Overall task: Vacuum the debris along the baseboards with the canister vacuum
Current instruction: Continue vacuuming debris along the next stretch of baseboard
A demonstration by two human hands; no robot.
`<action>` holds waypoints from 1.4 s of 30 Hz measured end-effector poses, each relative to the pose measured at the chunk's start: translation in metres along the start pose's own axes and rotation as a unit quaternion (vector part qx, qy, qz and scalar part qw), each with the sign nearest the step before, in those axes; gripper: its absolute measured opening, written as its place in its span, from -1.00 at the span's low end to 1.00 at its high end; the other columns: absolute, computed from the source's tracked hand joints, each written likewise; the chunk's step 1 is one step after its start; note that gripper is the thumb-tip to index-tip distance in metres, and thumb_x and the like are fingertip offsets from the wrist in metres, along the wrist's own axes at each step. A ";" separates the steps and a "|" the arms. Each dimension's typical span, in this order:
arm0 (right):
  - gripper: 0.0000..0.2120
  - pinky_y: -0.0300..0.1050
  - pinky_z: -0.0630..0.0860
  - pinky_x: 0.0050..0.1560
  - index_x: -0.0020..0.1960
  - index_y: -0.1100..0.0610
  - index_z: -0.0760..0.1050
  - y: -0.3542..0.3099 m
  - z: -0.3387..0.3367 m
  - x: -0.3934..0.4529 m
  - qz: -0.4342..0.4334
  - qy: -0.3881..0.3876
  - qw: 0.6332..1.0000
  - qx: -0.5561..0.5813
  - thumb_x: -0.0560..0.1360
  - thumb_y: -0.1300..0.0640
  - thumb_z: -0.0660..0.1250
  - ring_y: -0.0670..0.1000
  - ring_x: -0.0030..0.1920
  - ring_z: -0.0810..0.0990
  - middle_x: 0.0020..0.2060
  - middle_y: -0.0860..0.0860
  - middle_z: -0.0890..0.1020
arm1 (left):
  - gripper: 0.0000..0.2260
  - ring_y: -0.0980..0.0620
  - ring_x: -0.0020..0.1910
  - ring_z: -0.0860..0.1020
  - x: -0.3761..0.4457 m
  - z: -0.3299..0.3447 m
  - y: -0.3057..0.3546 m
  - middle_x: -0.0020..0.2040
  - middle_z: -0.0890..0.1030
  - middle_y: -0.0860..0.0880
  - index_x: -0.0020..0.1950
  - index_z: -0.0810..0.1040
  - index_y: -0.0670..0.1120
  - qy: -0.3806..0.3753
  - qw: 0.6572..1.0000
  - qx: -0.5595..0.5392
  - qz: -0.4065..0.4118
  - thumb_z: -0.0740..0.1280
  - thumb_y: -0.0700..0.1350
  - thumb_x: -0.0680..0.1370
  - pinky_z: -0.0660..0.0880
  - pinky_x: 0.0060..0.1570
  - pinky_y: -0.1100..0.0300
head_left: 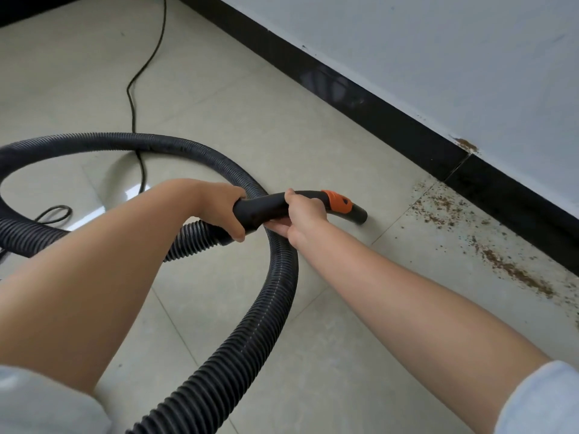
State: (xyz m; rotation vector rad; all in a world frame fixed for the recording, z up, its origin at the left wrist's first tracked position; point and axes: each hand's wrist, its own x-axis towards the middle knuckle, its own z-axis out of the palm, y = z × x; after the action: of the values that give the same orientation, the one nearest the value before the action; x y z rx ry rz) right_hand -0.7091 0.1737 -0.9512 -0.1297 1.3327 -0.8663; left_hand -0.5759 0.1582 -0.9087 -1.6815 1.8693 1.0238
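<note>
Stretching diagonally from upper left to lower right, the black baseboard [391,120] runs along the foot of the pale wall [438,57] above a beige tile floor [250,120], and the brown debris [513,272] lies scattered against it, to the right of and slightly beyond both hands, its long axis following the baseboard. The corrugated black hose [275,292] loops over the floor to a curved black handle tube [266,209], which points right toward the debris, its open nozzle end [360,215] just past an orange collar [338,202] and well short of the nearest crumbs. The right hand [305,219], nearer the debris, grips the tube behind the collar; the left hand [224,208] clasps its rear end where the hose joins. The debris looks like fine, dry, reddish-brown grains, thickest in a streak near the baseboard, thinner outward. A thin power cord [138,89] trails away.
</note>
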 end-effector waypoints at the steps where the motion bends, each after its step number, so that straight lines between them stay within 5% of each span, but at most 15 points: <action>1: -0.57 0.10 0.58 -0.14 0.39 0.26 0.24 0.001 -0.001 -0.002 -0.005 0.003 1.000 0.004 0.57 0.19 0.25 0.27 0.10 0.53 0.22 0.24 0.45 | -0.70 -0.05 -0.06 0.62 0.000 -0.001 0.001 -0.05 0.64 -0.09 -0.02 0.40 -0.03 -0.006 1.000 0.003 0.001 0.47 -0.15 0.37 0.52 -0.16 0.20; 6: -0.60 0.03 0.58 -0.22 0.36 0.28 0.27 0.000 -0.010 -0.008 -0.022 0.018 1.000 0.010 0.57 0.18 0.25 0.14 -0.17 0.52 0.13 0.21 0.48 | -0.67 -0.02 -0.08 0.57 0.001 -0.001 0.013 -0.08 0.58 -0.02 0.03 0.41 -0.06 -0.003 1.000 0.026 0.008 0.47 -0.10 0.37 0.48 -0.15 0.22; 10: -0.60 0.02 0.58 -0.23 0.36 0.27 0.28 -0.006 -0.029 -0.009 -0.023 0.037 0.999 0.033 0.57 0.19 0.25 0.19 -0.02 0.53 0.19 0.23 0.48 | -0.67 -0.01 -0.09 0.59 0.006 0.002 0.031 -0.12 0.59 0.00 0.02 0.42 -0.05 -0.015 0.999 0.040 0.030 0.47 -0.08 0.36 0.50 -0.10 0.17; 20: -0.56 0.05 0.55 -0.36 0.40 0.26 0.25 -0.019 -0.064 0.006 -0.024 0.041 0.998 0.031 0.57 0.18 0.24 0.21 -0.01 0.54 0.14 0.22 0.49 | -0.64 -0.03 -0.02 0.56 0.013 0.011 0.067 -0.05 0.54 -0.01 0.04 0.41 -0.06 -0.003 0.998 0.044 0.053 0.46 0.00 0.37 0.50 -0.01 0.11; 24: -0.56 0.11 0.56 -0.25 0.40 0.26 0.24 -0.028 -0.065 0.014 -0.019 0.014 0.999 0.024 0.56 0.21 0.25 0.24 0.09 0.53 0.21 0.24 0.47 | -0.62 -0.01 -0.05 0.55 0.015 0.017 0.065 -0.07 0.52 0.01 0.05 0.41 -0.08 0.035 0.997 0.043 0.048 0.46 -0.01 0.36 0.49 -0.03 0.12; 30: -0.65 0.08 0.54 -0.15 0.32 0.26 0.30 -0.050 -0.065 0.020 -0.047 0.018 0.999 0.003 0.56 0.25 0.24 0.24 0.20 0.49 0.21 0.21 0.47 | -0.55 0.01 -0.08 0.48 0.025 0.030 0.074 -0.03 0.48 -0.02 0.10 0.32 -0.10 0.113 0.990 -0.075 0.032 0.48 -0.06 0.36 0.43 -0.22 0.21; 34: -0.66 0.15 0.51 -0.08 0.30 0.25 0.31 -0.077 -0.074 0.029 -0.062 0.043 0.997 0.008 0.54 0.30 0.21 0.26 0.20 0.49 0.21 0.20 0.47 | -0.51 0.03 -0.08 0.46 0.033 0.033 0.089 0.00 0.47 -0.02 0.14 0.34 -0.08 0.177 0.959 -0.220 0.002 0.49 0.04 0.36 0.40 -0.14 0.19; 42: -0.81 0.14 0.54 0.00 0.14 0.20 0.31 -0.104 -0.088 0.044 -0.082 0.058 0.994 -0.039 0.55 0.33 0.16 0.20 0.00 0.51 -0.01 0.14 0.44 | -0.69 0.11 -0.23 0.47 0.060 0.038 0.116 -0.16 0.51 0.02 0.15 0.44 -0.14 0.197 0.949 -0.236 0.064 0.32 0.04 0.52 0.32 -0.36 0.35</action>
State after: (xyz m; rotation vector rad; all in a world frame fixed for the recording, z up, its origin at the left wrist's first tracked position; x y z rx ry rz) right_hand -0.8367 0.1086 -0.9538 -0.2569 1.4812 -0.9718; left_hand -0.7053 0.1471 -0.9493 -2.1949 2.1218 1.3512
